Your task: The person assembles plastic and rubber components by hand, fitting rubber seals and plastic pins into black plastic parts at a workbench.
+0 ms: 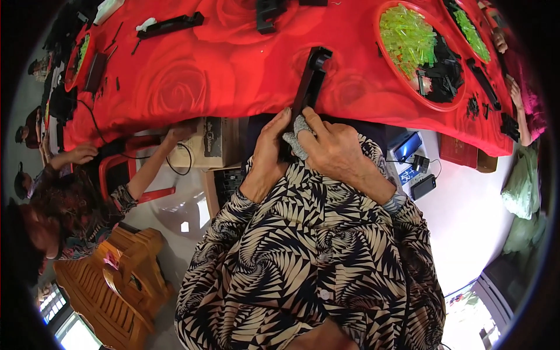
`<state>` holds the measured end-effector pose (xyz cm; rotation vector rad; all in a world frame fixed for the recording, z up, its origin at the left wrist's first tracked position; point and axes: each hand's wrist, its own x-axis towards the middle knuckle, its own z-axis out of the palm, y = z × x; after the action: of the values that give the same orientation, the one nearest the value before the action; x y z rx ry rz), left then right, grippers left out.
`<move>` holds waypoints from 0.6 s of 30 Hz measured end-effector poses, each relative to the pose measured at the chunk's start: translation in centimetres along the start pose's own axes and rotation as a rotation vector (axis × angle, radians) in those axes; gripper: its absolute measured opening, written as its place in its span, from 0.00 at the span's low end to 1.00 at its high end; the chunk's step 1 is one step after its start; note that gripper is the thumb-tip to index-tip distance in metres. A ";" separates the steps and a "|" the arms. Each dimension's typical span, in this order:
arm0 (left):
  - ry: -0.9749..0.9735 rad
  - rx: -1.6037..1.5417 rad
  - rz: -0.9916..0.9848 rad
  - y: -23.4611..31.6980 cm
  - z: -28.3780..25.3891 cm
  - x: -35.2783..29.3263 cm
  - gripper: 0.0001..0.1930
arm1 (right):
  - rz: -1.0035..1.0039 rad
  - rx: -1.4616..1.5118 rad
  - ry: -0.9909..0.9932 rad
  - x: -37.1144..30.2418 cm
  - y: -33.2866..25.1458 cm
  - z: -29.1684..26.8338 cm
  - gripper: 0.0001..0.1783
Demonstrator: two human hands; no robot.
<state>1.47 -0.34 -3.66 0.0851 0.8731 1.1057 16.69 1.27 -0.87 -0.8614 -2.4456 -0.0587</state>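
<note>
A long black plastic part (308, 84) with a raised, hooked far end reaches from my hands out over the table's near edge. My left hand (268, 150) is closed around its near end, thumb along the side. In my right hand (335, 146) is a grey cloth (298, 139), its fingers bunching it against the near end of the part. Cloth and fingers hide that end. Both hands are close together in front of my patterned shirt.
A red rose-patterned tablecloth (227, 76) covers the table. At right stands a red tray (382, 55) of yellow-green pieces and black parts. A similar black part (172, 26) lies far left. A co-worker's hand (84, 153) is at left, beside a cardboard box (213, 143).
</note>
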 end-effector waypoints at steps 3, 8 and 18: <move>0.002 -0.021 -0.029 0.0 -0.1 -0.1 0.12 | -0.015 -0.006 -0.003 0.1 -0.2 0.1 0.09; -0.006 -0.030 -0.053 -0.1 0.1 -0.2 0.11 | -0.039 -0.060 -0.036 0.0 -0.2 -0.3 0.10; -0.071 -0.045 -0.017 -0.1 -1.5 0.1 0.09 | -0.086 0.049 0.056 0.1 0.0 0.2 0.10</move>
<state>0.53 -0.79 -4.81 0.0796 0.7838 1.0998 16.52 1.33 -1.05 -0.7233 -2.4208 -0.0533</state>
